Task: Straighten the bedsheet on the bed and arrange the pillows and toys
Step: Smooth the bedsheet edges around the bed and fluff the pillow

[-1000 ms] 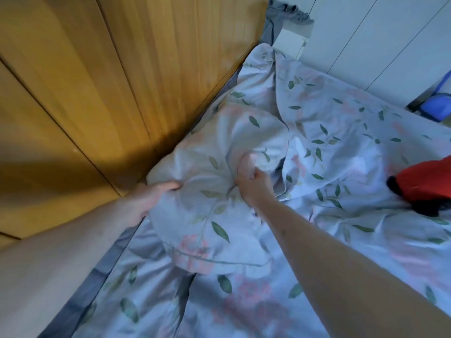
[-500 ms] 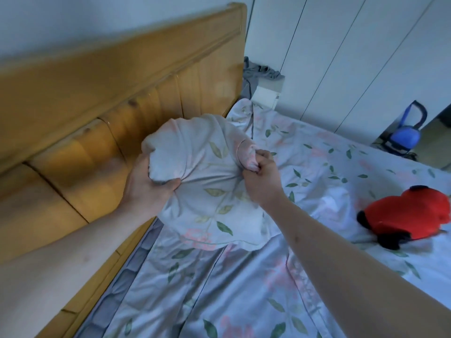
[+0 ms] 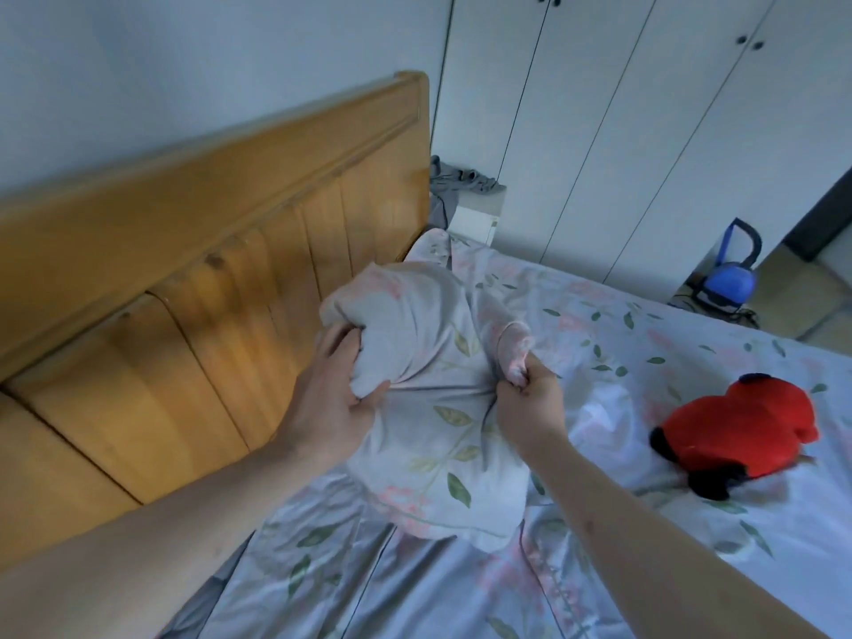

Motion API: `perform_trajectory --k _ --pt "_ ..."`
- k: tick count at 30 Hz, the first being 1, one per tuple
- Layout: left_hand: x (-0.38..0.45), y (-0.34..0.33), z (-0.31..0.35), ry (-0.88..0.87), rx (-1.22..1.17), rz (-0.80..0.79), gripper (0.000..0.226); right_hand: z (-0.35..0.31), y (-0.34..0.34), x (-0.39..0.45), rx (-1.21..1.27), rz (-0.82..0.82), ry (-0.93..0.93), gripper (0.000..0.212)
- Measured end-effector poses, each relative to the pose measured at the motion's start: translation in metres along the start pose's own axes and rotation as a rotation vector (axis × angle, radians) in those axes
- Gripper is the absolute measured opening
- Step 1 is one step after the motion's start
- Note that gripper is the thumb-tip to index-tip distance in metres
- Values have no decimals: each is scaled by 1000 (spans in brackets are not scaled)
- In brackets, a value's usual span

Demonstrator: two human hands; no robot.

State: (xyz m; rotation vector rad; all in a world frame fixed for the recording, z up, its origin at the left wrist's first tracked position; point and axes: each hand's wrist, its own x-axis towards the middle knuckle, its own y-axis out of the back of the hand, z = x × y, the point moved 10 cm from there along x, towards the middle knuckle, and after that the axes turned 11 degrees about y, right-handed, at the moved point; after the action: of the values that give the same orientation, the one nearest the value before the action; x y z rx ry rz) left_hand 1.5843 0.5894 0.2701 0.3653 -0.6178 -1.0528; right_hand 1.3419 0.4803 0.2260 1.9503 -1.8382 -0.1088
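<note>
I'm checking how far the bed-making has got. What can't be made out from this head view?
- Foot of the bed and the rest of the bedsheet: cut off by the frame's lower and right edges.
- Other pillows: none visible besides the pillow gripped by the left hand and right hand.
- Red plush toy: lies face down, so what it is stays unclear.

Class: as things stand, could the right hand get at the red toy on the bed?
Probably not yet: the right hand grips the pillow. Once released, open bedsheet leaves the way to the red toy free.
</note>
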Motion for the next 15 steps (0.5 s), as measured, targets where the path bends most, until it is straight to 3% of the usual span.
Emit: perform_trajectory --k 7,11,13,15 --pt "46 -49 40 -139 174 -61 48 -24 44 39 -128 48 79 41" --pt "97 -49 87 -255 269 13 53 -65 77 95 -235 85 172 72" --pt "120 -48 102 -251 305 38 54 -79 93 123 -306 96 221 69" --pt "138 -57 102 -175 327 -43 68 -67 111 142 -382 121 131 75"
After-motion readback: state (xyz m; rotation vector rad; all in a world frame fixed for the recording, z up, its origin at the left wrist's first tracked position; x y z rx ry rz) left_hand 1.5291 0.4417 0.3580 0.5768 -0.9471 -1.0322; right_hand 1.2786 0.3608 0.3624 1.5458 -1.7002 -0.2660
